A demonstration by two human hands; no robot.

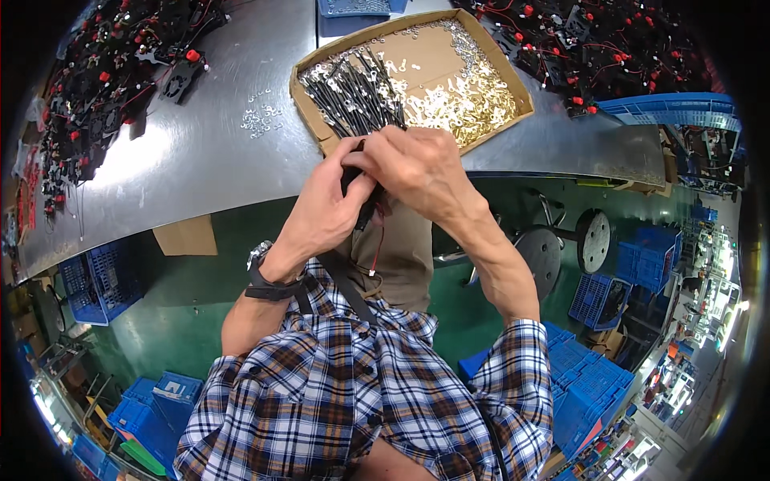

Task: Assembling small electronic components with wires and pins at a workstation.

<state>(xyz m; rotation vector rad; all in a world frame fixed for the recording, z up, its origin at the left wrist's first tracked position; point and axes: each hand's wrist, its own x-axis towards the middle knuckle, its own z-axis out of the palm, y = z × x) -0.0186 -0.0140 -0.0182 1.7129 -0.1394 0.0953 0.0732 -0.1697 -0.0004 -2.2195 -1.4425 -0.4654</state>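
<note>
My two hands meet at the near edge of the cardboard tray [309, 108]. My left hand [325, 204] is closed round a black part [366, 215], mostly hidden by the fingers; a thin red wire with a white plug [371, 272] hangs below it. My right hand [417, 164] presses its closed fingertips against the top of that part; whatever they pinch is hidden. Just beyond my fingers, a bundle of black cables with metal ring lugs [353, 92] lies in the tray. Beside it is a heap of loose gold-coloured terminals [465, 108].
Black fan assemblies with red caps [180, 76] are piled at the left, and more [577, 48] at the right. Small silver pieces [261, 116] lie on the metal table [216, 152]. A blue bin [361, 22] stands behind the tray. Stools [541, 252] and blue crates [597, 301] are below right.
</note>
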